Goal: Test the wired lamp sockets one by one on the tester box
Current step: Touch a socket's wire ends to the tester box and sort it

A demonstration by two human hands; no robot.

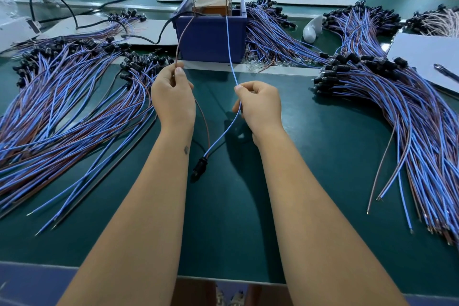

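Near the desk (323, 131) edge, a socket (200, 167) is dangled while its brown lead (179, 42) and blue lead (229, 52) are pinched by left hand (172, 97) and right hand (260, 107) fingers, apparently so both tips are touched to the far tester box (211, 37) pins.

I count one blue tester box (210, 40) at 12 o'clock on the bench (310, 151), with two upright metal pins on top. My two hands, the left hand (172, 97) and the right hand (259, 107), hold two wires, one brown wire (182, 32) and one blue wire (229, 52), both from one black socket (200, 167). Socket piles are too many to count singly: I see one large pile (69, 97) at 9 o'clock and one big heap (397, 112) at 3 o'clock. One pen (445, 72) lies at 2 o'clock.
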